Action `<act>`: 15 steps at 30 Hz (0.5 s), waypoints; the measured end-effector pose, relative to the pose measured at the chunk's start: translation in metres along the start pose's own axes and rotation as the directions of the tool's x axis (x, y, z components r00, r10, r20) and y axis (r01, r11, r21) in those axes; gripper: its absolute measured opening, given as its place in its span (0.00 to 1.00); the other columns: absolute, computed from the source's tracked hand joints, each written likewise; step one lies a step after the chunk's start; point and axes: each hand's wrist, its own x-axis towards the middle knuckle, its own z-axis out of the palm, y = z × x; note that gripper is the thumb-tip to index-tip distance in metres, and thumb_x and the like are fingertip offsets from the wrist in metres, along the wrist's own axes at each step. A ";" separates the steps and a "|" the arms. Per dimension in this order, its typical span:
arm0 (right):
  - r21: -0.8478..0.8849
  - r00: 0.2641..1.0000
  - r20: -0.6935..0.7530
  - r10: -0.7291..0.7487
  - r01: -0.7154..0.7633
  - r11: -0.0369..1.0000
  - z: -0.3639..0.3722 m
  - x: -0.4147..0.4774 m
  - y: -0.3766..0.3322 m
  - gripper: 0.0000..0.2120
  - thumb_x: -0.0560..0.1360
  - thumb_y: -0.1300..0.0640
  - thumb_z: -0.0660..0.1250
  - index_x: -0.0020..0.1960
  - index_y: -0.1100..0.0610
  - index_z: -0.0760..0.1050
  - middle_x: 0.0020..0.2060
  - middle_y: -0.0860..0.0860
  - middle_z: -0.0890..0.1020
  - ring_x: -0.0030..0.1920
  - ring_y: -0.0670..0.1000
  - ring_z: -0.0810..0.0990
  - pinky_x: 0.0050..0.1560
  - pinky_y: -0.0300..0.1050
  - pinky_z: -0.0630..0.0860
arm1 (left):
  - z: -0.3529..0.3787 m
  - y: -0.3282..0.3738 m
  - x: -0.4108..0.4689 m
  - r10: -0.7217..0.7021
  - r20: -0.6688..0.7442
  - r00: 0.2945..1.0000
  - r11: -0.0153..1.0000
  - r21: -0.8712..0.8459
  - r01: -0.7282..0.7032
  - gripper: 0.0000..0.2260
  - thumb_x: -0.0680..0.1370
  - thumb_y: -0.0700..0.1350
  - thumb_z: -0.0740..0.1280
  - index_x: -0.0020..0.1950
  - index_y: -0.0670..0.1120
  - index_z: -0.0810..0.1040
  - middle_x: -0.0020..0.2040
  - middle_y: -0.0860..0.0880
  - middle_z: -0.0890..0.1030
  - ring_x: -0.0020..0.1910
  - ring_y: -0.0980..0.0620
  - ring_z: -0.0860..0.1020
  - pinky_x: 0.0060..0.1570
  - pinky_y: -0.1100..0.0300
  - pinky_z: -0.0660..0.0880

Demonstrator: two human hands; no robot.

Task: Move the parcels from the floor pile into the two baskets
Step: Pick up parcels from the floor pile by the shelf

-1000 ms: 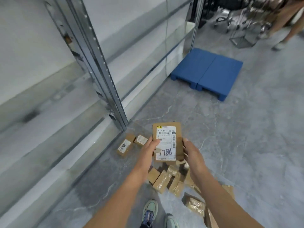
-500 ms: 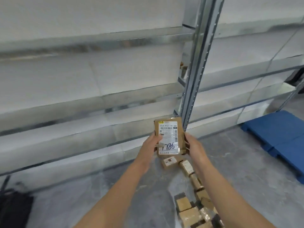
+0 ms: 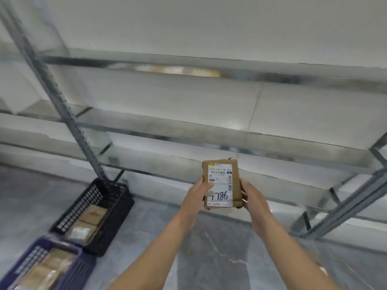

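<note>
Now, blue basket (image 3: 82,266): far left, near corner, holds parcels (image 3: 50,268), looks fairly full.
Black basket (image 3: 117,216): just behind it, by the rack post (image 3: 62,105); a few parcels in, room left.
Left hand (image 3: 195,197): fingers curled on the left edge, thumb over the label (image 3: 221,197).
Held parcel (image 3: 223,181): upright in mid-air btwn both hands, "1786" facing the person, well right of both baskets.
Right hand (image 3: 251,197): wrapped round the right edge.
Tip: I'd check the no., pick a basket, swing left & lower it in flat, no tossing.

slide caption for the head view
Left hand and right hand hold parcel marked 1786; black basket and blue basket lower left.
</note>
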 end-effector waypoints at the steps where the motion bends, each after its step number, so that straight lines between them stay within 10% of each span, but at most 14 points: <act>1: -0.008 0.999 0.032 0.000 0.001 1.000 0.019 0.005 -0.003 0.23 0.86 0.43 0.50 0.58 0.48 0.83 0.48 0.47 0.89 0.55 0.55 0.84 0.62 0.57 0.76 | -0.019 0.000 -0.002 0.001 -0.023 1.000 1.000 -0.016 -0.001 0.14 0.85 0.50 0.61 0.70 0.56 0.78 0.60 0.56 0.86 0.59 0.56 0.83 0.55 0.61 0.76; 15: -0.141 0.925 0.377 0.046 0.009 0.990 0.236 0.073 -0.039 0.20 0.85 0.45 0.55 0.55 0.51 0.84 0.45 0.48 0.89 0.51 0.52 0.85 0.56 0.53 0.79 | -0.215 -0.033 -0.004 -0.073 -0.424 0.902 0.986 -0.164 0.003 0.15 0.86 0.47 0.60 0.72 0.55 0.76 0.61 0.55 0.85 0.53 0.60 0.85 0.45 0.69 0.78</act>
